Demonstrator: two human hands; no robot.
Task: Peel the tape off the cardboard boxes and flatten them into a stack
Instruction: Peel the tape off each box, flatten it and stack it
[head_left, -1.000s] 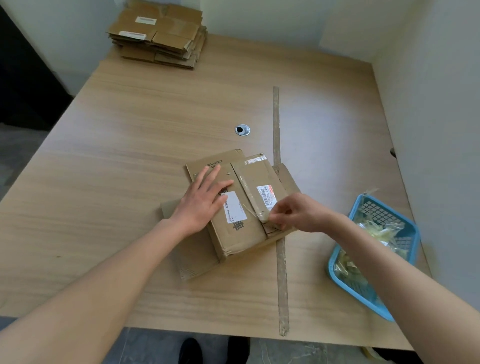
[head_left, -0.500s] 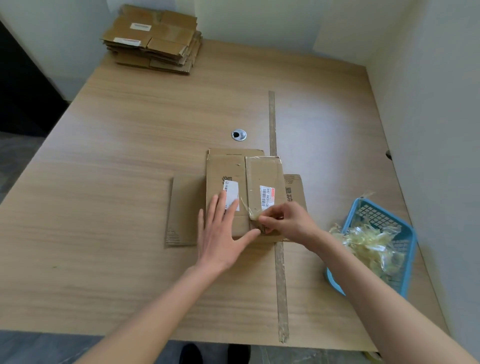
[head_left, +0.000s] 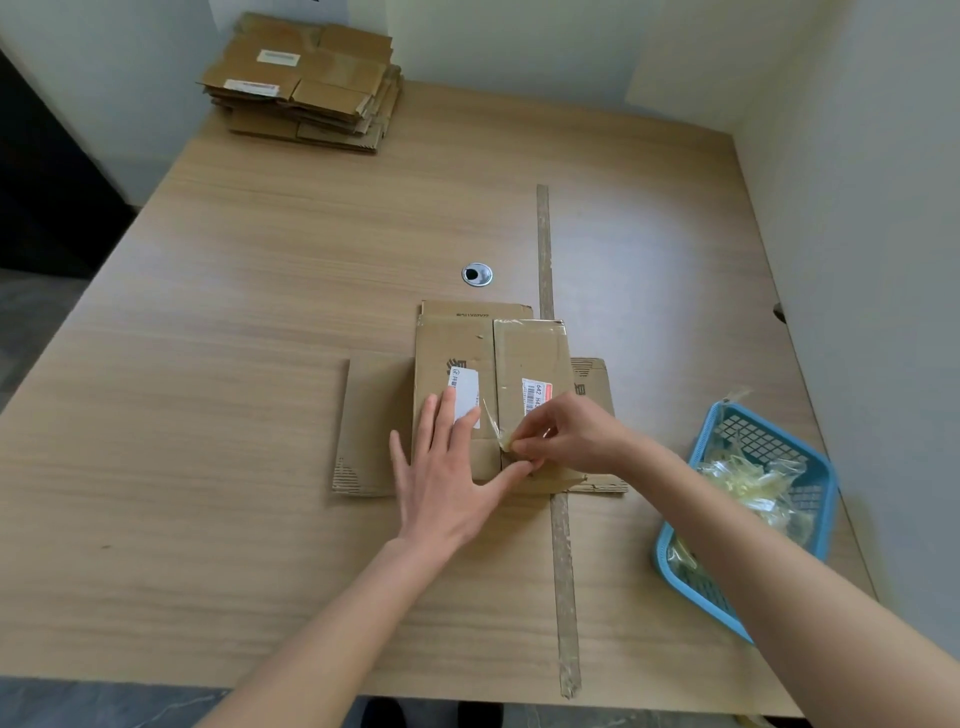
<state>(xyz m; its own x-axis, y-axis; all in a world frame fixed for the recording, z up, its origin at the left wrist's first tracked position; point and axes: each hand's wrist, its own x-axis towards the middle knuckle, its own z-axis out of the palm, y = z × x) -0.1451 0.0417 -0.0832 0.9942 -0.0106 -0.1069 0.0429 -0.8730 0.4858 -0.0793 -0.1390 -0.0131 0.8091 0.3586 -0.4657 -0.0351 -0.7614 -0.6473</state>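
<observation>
In the head view, a flattened cardboard box (head_left: 483, 395) lies near the middle of the wooden table (head_left: 260, 415), its flaps spread out to the left and right and its near edge towards the person. The left hand (head_left: 447, 478) rests flat on the box's near left part, fingers straight and spread, the fingertips lying over a white label (head_left: 465, 389) and the thumb reaching to the right along the near edge. The right hand (head_left: 566, 436) has its fingers curled and pinches the lifted end of a strip of clear tape (head_left: 496, 426) at the box's centre seam, just beside the left thumb. A second label with a barcode (head_left: 535, 395) sits on the right panel, partly covered by the right hand. A stack of flattened boxes (head_left: 306, 88) lies at the far left corner, well apart. A blue basket (head_left: 810, 467) holding crumpled tape (head_left: 748, 478) stands at the right edge of the table.
</observation>
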